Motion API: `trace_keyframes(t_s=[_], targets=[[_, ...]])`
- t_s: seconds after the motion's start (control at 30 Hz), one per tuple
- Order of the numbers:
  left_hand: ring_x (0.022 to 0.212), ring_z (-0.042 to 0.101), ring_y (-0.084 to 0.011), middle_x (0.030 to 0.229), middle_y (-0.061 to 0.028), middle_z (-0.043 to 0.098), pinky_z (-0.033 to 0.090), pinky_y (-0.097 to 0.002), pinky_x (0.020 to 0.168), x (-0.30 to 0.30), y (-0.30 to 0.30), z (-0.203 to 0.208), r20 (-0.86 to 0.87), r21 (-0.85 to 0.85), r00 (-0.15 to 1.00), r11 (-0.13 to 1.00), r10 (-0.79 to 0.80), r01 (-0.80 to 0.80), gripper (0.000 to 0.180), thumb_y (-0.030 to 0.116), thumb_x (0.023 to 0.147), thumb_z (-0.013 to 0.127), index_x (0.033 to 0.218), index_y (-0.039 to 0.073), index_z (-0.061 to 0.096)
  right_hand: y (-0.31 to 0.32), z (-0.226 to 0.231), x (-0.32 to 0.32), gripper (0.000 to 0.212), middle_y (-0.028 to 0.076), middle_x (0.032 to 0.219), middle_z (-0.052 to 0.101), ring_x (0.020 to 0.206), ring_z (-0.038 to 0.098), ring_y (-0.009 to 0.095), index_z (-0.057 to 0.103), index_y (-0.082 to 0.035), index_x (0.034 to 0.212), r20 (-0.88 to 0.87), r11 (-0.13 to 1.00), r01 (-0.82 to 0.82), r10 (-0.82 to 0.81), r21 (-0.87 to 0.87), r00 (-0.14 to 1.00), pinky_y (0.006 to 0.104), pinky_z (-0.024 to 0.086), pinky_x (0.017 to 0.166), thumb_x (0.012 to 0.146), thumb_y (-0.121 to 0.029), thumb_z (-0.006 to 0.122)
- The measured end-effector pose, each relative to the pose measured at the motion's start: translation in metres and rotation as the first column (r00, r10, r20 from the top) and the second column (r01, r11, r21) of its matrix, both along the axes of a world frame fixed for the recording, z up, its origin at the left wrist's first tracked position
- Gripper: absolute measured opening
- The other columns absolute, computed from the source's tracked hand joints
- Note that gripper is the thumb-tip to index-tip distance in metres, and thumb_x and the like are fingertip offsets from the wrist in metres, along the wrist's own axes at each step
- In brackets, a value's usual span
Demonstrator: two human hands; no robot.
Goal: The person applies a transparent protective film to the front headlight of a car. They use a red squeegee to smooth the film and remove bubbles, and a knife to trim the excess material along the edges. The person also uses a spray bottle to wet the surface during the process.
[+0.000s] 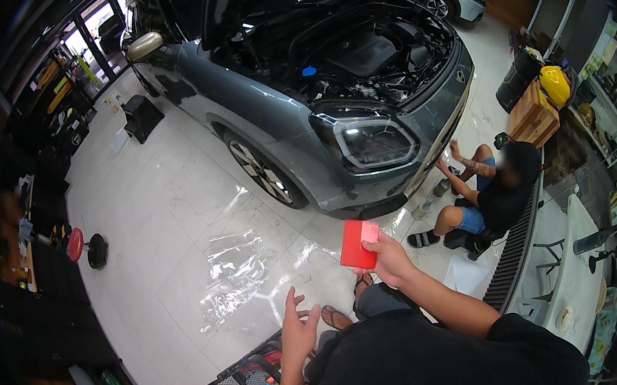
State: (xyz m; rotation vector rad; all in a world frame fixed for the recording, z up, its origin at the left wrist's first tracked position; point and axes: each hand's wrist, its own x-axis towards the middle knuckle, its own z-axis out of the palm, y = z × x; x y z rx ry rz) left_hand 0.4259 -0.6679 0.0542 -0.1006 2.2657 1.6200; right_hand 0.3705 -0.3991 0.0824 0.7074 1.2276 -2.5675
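Observation:
My right hand [392,262] is closed on a flat red rectangular card [353,243], with the thumb on its face. One part of the card is a paler red; whether it is a squeegee I cannot tell. It is held up in front of the grey car [296,142], near the bumper below the headlight [378,143], apart from the bodywork. Lower and to the left, my left hand [299,331] is empty, with its fingers apart. Beneath it lies a black mesh-topped case or cart [249,384] with small coloured items on it.
Crumpled clear film [234,270] lies on the pale tiled floor. A co-worker [497,189] sits low at the car's front, hands by the bumper. A black step stool [143,118] stands beyond the front wheel [258,169]. At the right are a wooden crate [533,117] and a white table [579,263].

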Motion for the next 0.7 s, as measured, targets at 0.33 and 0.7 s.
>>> trace_keyframes(t_s=[0.33,0.7], targets=[[0.109,0.064,-0.0246,0.126,-0.0199,0.059,0.055,-0.0397,0.092,0.013,0.006,-0.038,-0.178,0.159,0.965,0.973,0.194,-0.167,0.098,0.034,0.096,0.076,0.164,-0.003,0.014,-0.094,-0.049,0.05,0.054,0.017,0.12,0.068,0.106,0.068,0.03,0.053,-0.007,0.15,-0.181,0.331,-0.193,0.821,0.924,0.541,0.0382,0.057,0.089,0.099,-0.015,0.067],[0.093,0.07,-0.0301,0.1,-0.0186,0.068,0.056,-0.0421,0.082,0.09,-0.088,-0.002,0.158,-0.12,0.744,0.761,0.649,-0.638,0.087,0.043,0.089,0.08,0.151,-0.006,0.043,-0.121,-0.035,0.056,0.047,0.011,0.123,0.066,0.102,0.067,0.017,0.059,0.0,0.14,-0.015,0.239,-0.667,0.946,0.705,0.322,0.0319,0.058,0.081,0.098,-0.016,0.071]])
